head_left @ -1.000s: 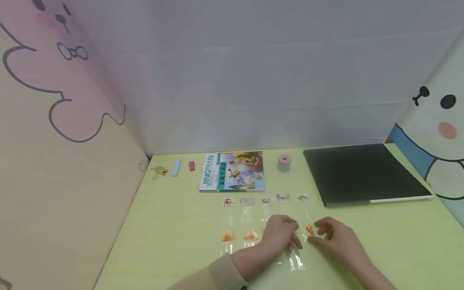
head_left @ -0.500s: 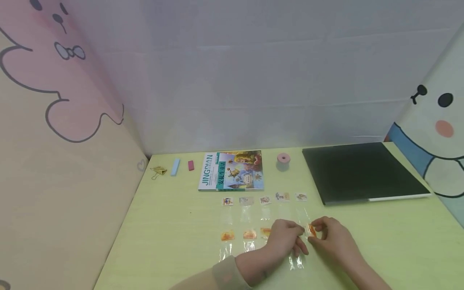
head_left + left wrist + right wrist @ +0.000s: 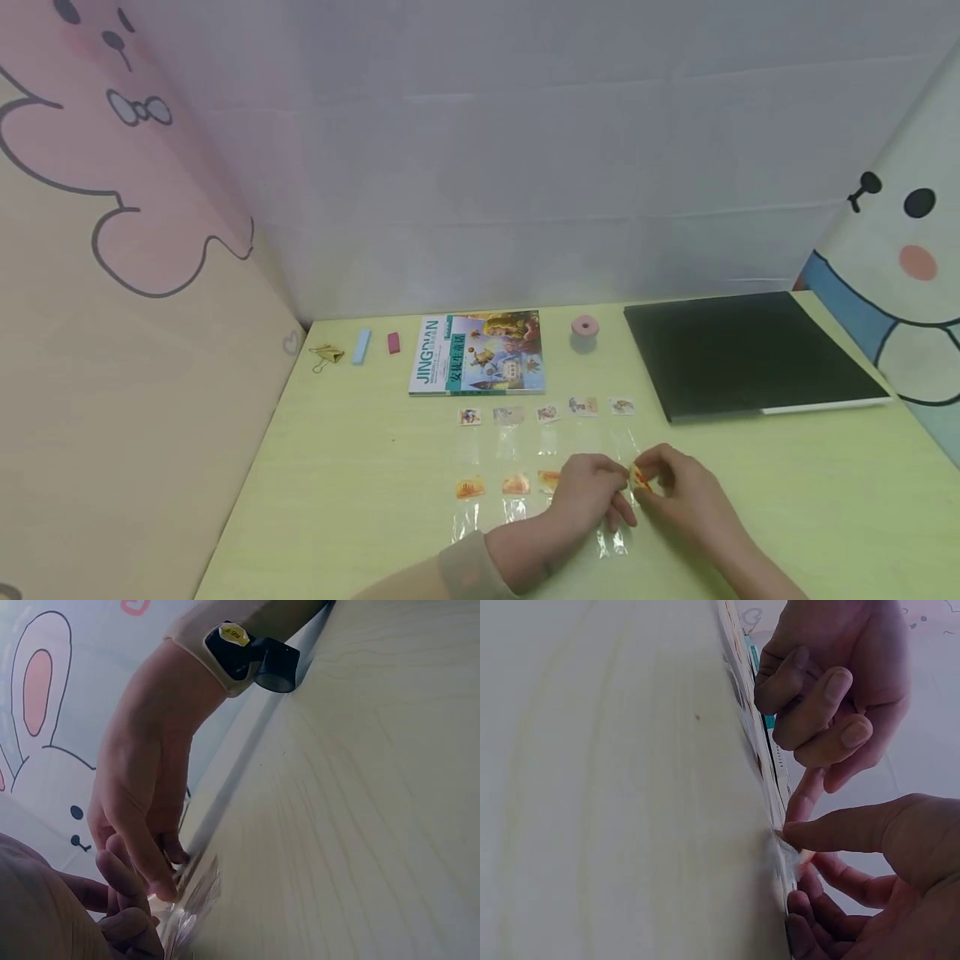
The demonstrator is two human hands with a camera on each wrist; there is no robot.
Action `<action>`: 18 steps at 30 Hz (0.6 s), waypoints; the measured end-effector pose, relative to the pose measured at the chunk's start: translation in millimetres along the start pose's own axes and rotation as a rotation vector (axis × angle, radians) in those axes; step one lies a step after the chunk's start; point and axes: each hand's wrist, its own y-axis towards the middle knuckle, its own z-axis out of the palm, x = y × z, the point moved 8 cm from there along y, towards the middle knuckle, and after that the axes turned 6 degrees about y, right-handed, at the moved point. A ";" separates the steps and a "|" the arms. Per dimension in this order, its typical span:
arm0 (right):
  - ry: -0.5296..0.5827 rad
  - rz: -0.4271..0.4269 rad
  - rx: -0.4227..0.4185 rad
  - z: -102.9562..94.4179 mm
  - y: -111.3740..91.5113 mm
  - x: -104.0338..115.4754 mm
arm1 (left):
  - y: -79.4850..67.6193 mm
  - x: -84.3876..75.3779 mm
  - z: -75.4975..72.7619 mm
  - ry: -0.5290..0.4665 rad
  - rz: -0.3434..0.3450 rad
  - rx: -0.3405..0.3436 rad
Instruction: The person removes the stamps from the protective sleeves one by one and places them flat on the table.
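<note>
Between thumb and fingers, my right hand pinches a small orange stamp, tilted over a clear plastic sleeve. Just left of it my left hand has its fingertips at the same sleeve, pinching its edge. In the right wrist view, one left finger reaches down beside the right thumb, while the other left fingers are curled. The left wrist view catches shiny film below both hands. Further left lie more orange stamps and sleeves.
Behind the hands runs a row of small picture stamps. Farther back are a book, a pink-topped roll, a black folder, gold binder clips, a blue bar and a dark pink block.
My right hand has shifted slightly left with the orange stamp, which now tilts nearer the left fingertips. The left hand has moved slightly right.
</note>
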 end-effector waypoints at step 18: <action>0.642 -0.028 0.078 -8.3 -5.0 -2.3 | 23.1 -24.8 -25.3 0.169 0.192 -0.006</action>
